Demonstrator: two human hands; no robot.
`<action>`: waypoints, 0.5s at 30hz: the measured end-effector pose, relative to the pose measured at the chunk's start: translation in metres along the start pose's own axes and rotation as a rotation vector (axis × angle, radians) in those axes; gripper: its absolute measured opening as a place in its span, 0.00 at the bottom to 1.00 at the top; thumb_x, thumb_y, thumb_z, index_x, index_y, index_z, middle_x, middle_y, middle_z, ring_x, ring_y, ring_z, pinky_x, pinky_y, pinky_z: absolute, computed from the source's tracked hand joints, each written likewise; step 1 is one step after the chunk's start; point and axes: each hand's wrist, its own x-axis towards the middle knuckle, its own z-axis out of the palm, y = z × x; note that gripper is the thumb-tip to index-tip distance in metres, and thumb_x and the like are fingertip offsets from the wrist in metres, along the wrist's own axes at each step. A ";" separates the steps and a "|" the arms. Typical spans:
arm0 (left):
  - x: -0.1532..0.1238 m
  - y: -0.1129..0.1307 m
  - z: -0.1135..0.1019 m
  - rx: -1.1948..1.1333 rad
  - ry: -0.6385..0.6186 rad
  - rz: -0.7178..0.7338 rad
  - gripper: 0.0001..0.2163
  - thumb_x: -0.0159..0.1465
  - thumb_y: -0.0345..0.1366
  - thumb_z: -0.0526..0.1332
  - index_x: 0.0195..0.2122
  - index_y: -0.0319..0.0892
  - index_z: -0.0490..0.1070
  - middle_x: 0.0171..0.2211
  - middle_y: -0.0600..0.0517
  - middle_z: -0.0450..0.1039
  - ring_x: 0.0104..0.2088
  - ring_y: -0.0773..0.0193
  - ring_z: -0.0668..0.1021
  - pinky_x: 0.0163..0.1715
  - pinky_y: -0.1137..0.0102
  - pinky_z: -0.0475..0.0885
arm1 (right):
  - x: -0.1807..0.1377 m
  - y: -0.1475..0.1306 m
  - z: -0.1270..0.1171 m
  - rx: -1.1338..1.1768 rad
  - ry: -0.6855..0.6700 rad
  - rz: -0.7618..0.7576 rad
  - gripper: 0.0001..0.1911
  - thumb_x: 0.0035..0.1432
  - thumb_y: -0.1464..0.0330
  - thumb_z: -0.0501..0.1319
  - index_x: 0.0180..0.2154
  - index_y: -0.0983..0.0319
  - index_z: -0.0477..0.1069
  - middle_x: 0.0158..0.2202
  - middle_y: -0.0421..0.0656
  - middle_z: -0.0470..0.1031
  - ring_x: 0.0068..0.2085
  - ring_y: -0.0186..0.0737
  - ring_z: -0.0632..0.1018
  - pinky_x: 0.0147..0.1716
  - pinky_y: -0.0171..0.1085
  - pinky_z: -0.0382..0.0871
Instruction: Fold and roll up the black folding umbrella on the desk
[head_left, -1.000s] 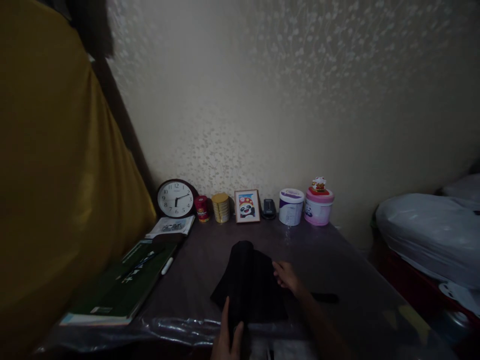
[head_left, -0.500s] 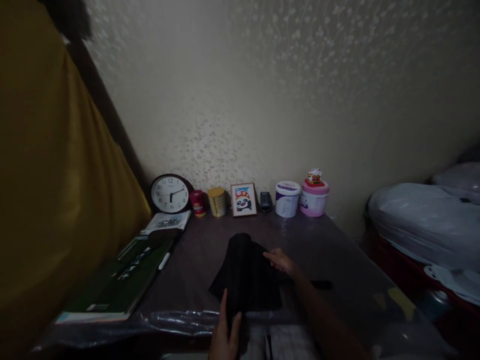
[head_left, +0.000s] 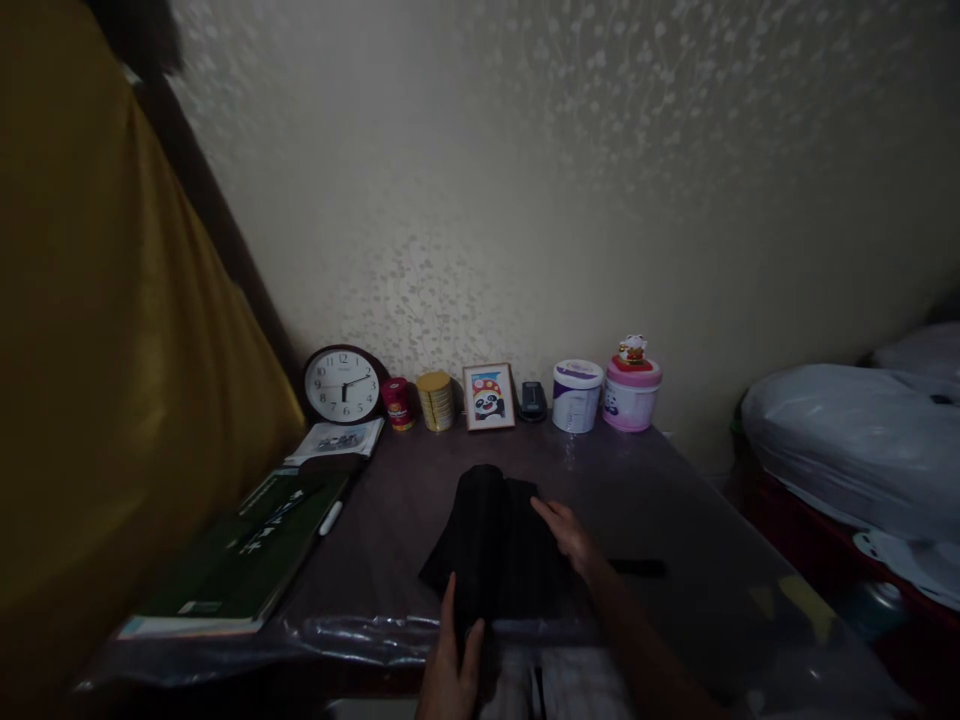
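A black umbrella [head_left: 480, 540], collapsed with its cloth panels loose and flared, lies over the front part of the table. At its near, narrow end, my left hand [head_left: 450, 665] is closed around it, thumb and a finger showing on either side. My right hand [head_left: 566, 530] is at the right edge of the cloth, fingers laid along a panel; its thumb is hard to make out. To the right of that wrist rests a narrow black strip [head_left: 637, 567]. Dark cloth and dim light hide the umbrella's handle.
Along the wall stand a clock [head_left: 343, 385], a red can [head_left: 397, 404], a yellow tin [head_left: 435, 402], a framed panda picture [head_left: 489, 397], a white tub [head_left: 577, 398] and a pink tub [head_left: 631, 398]. Green books [head_left: 247, 550] and a white marker [head_left: 330, 518] lie left.
My right hand has shifted slightly right and its fingers have gone from a pinch on the panel's edge to lying straighter along it. My left hand stays where it was.
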 end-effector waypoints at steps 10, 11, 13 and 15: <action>0.008 0.004 -0.002 0.067 -0.036 -0.082 0.30 0.63 0.44 0.45 0.62 0.40 0.36 0.60 0.43 0.53 0.57 0.61 0.63 0.55 0.65 0.58 | 0.001 -0.012 0.015 0.092 -0.014 -0.287 0.22 0.44 0.55 0.60 0.37 0.64 0.72 0.36 0.45 0.76 0.39 0.45 0.75 0.39 0.39 0.67; 0.008 0.006 -0.003 0.077 -0.043 -0.087 0.30 0.63 0.44 0.45 0.62 0.39 0.36 0.58 0.41 0.56 0.56 0.60 0.65 0.54 0.65 0.59 | 0.003 -0.016 0.019 0.087 -0.012 -0.301 0.22 0.45 0.55 0.59 0.38 0.64 0.72 0.37 0.46 0.76 0.40 0.45 0.75 0.39 0.39 0.67; 0.009 0.009 -0.004 0.102 -0.057 -0.088 0.30 0.63 0.43 0.45 0.62 0.36 0.35 0.55 0.39 0.62 0.53 0.59 0.69 0.52 0.64 0.61 | 0.007 -0.024 0.029 0.042 -0.007 -0.310 0.23 0.47 0.55 0.58 0.41 0.64 0.71 0.38 0.46 0.76 0.41 0.45 0.75 0.39 0.39 0.67; 0.009 0.012 -0.005 0.138 -0.068 -0.085 0.30 0.63 0.42 0.44 0.62 0.33 0.34 0.52 0.37 0.65 0.51 0.58 0.71 0.51 0.64 0.62 | 0.012 -0.030 0.042 -0.018 -0.002 -0.311 0.24 0.49 0.56 0.56 0.44 0.65 0.69 0.40 0.48 0.75 0.42 0.44 0.75 0.40 0.39 0.67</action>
